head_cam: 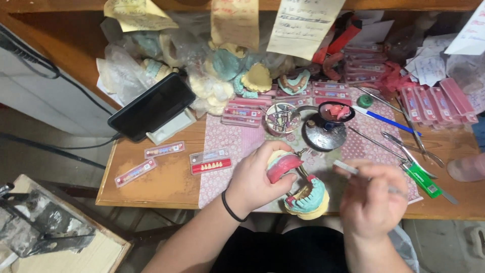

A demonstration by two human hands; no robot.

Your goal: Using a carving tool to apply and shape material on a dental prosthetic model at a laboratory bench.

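My left hand [257,177] grips a hinged dental model [298,184], an upper cast with pink wax rim and a lower teal-and-yellow cast with pink wax, held open over the near table edge. My right hand [371,202] is closed around a thin metal wax tool [346,168] whose tip points left toward the model. A black band circles my left wrist.
A dark phone [151,107] leans on a stand at left. Strips of artificial teeth [210,162] lie on the wooden table [166,184]. A small metal burner stand [324,132], a cup of tools [282,119], scissors [411,146], a green lighter [422,179] and piled plaster casts [227,71] fill the back.
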